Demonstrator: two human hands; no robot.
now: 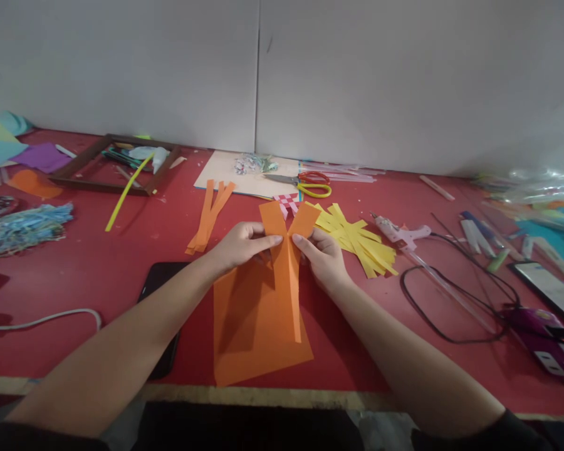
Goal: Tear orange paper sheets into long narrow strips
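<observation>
Orange paper, in a plain sheet [237,354], lies flat near the close edge of a red table [338,351], at six o'clock from the person's two hands. A black phone [158,274] lies at eight o'clock, partly hidden beneath the left forearm.

Above the sheet, both hands hold a folded piece [283,266] of the same orange. Its long axis runs from six o'clock, where a narrow end hangs down, to twelve, where it forks into a V with flaps pointing to eleven and one. The fork sits between the thumb tips, so neither hand is nearer to it. From there, the left hand [247,245] is at nine o'clock, pinching the left flap, thumb in front and fingers curled behind; the right hand [326,258] is at three, pinching the right flap the same way. Both grips are closed on paper. Whether the piece is one layer or two, I cannot tell.

Farther out, orange strips [209,216] lie at ten o'clock, yellow strips [357,238] at three, with a pink glue gun [404,235] beyond them. Just past the V, at twelve, is a pink-and-white woven scrap [287,203]; behind it, scissors [305,181] with red and yellow handles point toward eleven. A pale wall [380,81] stands behind everything.
</observation>
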